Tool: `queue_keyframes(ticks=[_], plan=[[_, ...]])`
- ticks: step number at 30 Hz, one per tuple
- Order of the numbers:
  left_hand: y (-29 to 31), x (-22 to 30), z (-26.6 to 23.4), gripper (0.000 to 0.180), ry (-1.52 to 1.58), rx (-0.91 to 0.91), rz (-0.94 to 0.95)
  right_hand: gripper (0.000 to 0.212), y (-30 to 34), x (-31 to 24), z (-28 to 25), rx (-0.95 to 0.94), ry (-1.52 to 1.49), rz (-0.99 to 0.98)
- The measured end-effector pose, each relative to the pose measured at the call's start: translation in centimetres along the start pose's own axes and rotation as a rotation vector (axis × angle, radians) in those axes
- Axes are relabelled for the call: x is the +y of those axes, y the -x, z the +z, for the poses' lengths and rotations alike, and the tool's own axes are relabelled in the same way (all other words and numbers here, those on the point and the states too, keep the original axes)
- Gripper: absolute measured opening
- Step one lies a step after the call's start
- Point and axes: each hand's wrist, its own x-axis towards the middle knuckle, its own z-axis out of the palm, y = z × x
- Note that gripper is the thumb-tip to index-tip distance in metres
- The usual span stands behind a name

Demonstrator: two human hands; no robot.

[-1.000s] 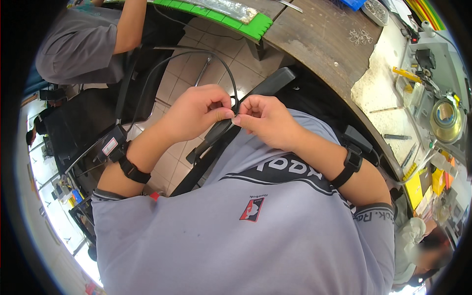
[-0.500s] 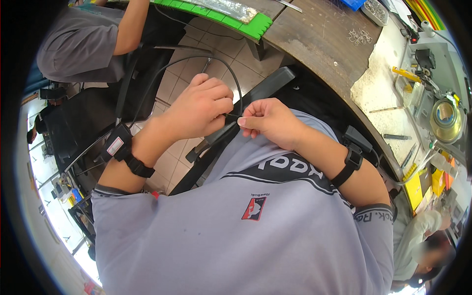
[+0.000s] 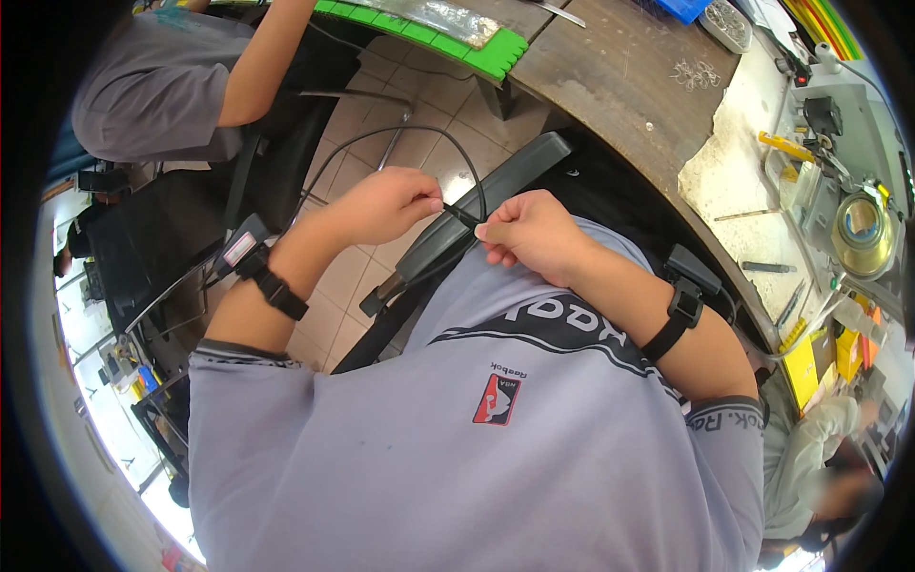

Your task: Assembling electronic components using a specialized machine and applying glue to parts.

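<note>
A thin black cable (image 3: 457, 141) rises in a loop from beside my left wrist and comes down at my right fingertips. My left hand (image 3: 386, 205) pinches a short dark stretch of it between thumb and fingers. Close by on the right, my right hand (image 3: 534, 236) grips the cable between thumb and forefinger, its other fingers curled. A short black length spans the small gap between the two hands. Both hands are in the air above my lap, next to a black chair armrest (image 3: 496, 186). Whatever lies inside the fingertips is hidden.
A wooden bench (image 3: 610, 95) runs along the right, with a green-edged mat (image 3: 500, 55), small wire pieces (image 3: 696, 74), a metal tray (image 3: 728, 24), a yellow cutter (image 3: 786, 145) and a round tape roll (image 3: 863, 229). A person in grey (image 3: 152, 91) sits at the far left.
My left hand has moved down and a little left, drawing away from the right hand, and its fingertips now show. The cable loop has sunk slightly. My right hand has shifted slightly right.
</note>
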Motion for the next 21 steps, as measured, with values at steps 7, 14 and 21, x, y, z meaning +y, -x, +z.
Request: queue_keyframes(ticks=[7, 14, 21], plan=[[-1.7, -2.8, 1.4, 0.024, 0.632, -0.16, -0.459, 0.014, 0.2, 0.0, 0.0, 0.044, 0.151, 0.001], [-1.6, -3.6, 3.4, 0.027, 0.494, -0.194, -0.321, 0.014, 0.3, 0.4, 0.4, 0.081, 0.119, -0.058], [-0.1, -5.2, 3.7, 0.028, 0.6, -0.29, -0.369, 0.014, 0.3, 0.1, 0.6, 0.0, 0.193, -0.043]])
